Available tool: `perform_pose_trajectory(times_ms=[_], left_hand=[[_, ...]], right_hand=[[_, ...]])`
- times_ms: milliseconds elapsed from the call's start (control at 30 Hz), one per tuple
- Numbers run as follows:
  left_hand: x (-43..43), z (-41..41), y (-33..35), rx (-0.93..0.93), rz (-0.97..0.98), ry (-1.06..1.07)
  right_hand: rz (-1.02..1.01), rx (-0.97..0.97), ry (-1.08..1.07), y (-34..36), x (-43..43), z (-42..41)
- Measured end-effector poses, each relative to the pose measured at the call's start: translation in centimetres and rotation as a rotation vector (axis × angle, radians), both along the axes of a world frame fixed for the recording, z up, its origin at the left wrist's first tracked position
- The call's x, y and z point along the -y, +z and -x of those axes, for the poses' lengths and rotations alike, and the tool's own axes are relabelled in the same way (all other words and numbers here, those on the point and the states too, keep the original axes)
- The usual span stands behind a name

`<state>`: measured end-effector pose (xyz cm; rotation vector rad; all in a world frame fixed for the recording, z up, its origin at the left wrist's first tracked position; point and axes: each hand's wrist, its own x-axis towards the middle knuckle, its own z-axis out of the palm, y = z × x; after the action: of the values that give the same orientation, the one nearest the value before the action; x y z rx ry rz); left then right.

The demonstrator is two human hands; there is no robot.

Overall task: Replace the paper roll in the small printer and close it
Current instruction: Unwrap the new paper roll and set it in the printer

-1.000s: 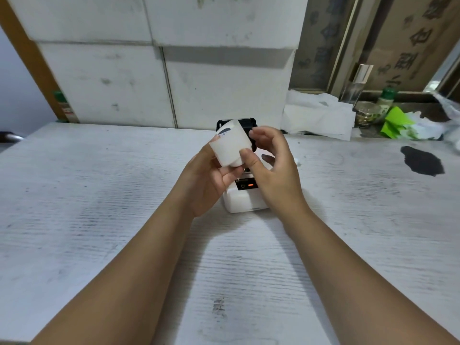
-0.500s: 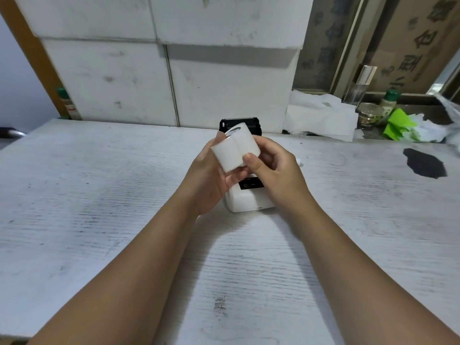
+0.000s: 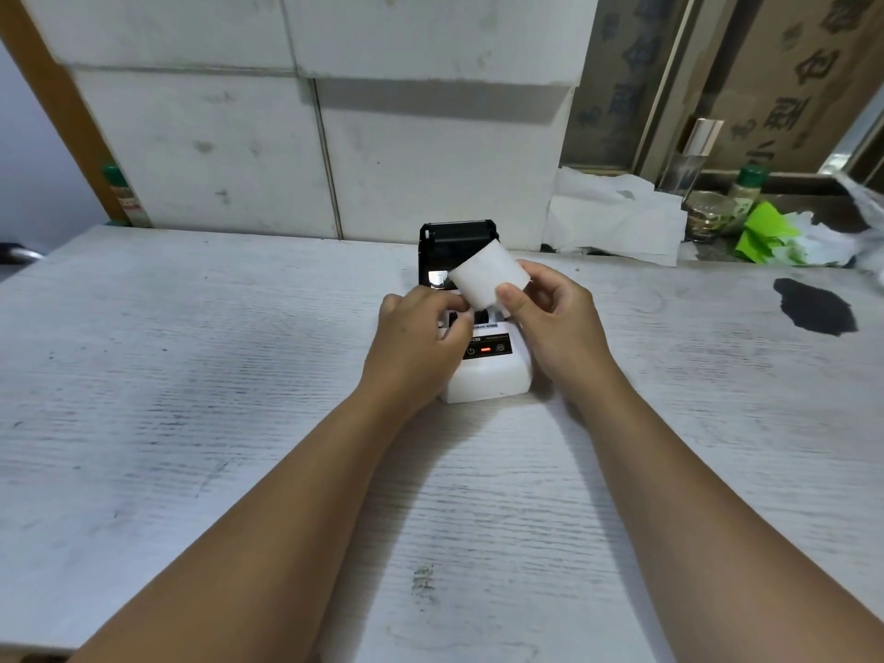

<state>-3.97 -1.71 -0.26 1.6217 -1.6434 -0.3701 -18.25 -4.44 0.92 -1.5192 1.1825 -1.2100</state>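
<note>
1. the right hand (image 3: 557,318) grips the paper roll (image 3: 489,276) between thumb and fingers and holds it tilted in the air, just above the open bay of the printer (image 3: 485,363).
2. the left hand (image 3: 418,339) is curled, with its fingertips at the roll's lower left end and over the bay; whether it pinches a loose paper tail or only steadies the roll, i cannot tell.
3. the lid (image 3: 457,248) stands up black behind the roll, so the printer is open and the roll is not yet seated.
4. what could go wrong, as i judge it: the roll goes in tilted and jams across the bay, because it is held at a slant now.
5. it could also go in the wrong way round, so the tail feeds from the wrong side; the winding does not show from here.
6. if no tail is left out past the front edge, the lid would close on nothing and the paper would not feed.
7. a loose grip could let the roll unwind or drop onto the table (image 3: 191,375).
8. in the way: the left fingers sit over the bay and must clear before the roll drops in.
9. around: crumpled paper (image 3: 617,217), a bottle (image 3: 744,191), green scraps (image 3: 765,234) and a dark stain (image 3: 815,311) lie well apart to the right, and none blocks the work.
</note>
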Motion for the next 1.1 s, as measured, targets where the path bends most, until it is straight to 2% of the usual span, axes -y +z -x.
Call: perform_pose_trajectory(times_ms=[200, 400, 767, 967, 1033, 1100], left_hand=[[0.1, -0.5, 0.2, 0.015, -0.067, -0.157], [-0.3, -0.2, 0.4, -0.019, -0.135, -0.316], [0.7, -0.9, -0.7, 0.171, 0.012, -0.352], [0.5, -1.1, 0.0, 0.139, 0.003, -0.268], [0.5, -0.8, 0.1, 0.155, 0.006, -0.202], [0.6, -0.6, -0.1, 0.093, 0.028, -0.146]], right_hand=[[0.047, 0.045, -0.01, 0.4, 0.1, 0.4], [0.054, -0.022, 0.056, 0.2, -0.1, 0.0], [0.117, -0.162, 0.119, -0.2, 0.4, 1.1], [0.115, -0.211, 0.1, -0.2, 0.7, 1.5], [0.094, -0.167, 0.115, -0.2, 0.7, 1.5], [0.071, -0.091, 0.122, -0.1, 0.6, 1.5]])
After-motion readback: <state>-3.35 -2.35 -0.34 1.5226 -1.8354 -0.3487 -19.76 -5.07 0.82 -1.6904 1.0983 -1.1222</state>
